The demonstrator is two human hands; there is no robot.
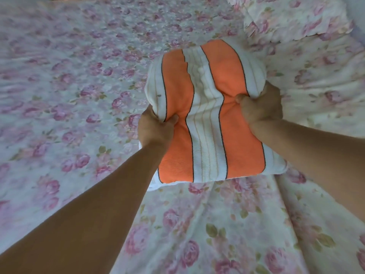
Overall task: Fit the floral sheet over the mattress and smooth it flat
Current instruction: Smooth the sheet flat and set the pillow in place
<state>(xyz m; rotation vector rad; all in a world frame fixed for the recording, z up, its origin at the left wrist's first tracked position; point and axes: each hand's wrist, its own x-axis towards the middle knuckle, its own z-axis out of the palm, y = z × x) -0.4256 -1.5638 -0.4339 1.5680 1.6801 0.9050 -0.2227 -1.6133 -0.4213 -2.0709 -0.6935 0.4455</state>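
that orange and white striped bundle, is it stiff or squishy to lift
Probably squishy: the striped bundle dents where the left hand and right hand grip it. Likely light for its bulk, being folded cloth. Its terry surface seems unlikely to slip.

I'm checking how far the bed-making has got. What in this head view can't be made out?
- Fingers of the left hand and right hand: curled under the orange-striped folded towel, only the thumbs show.
- Floral sheet beneath the towel: covered, so its flatness there is unknown.
- Mattress: fully covered by the sheet; corners and tucked edges lie outside the frame.
- Far left sheet: blurred, creases unreadable.
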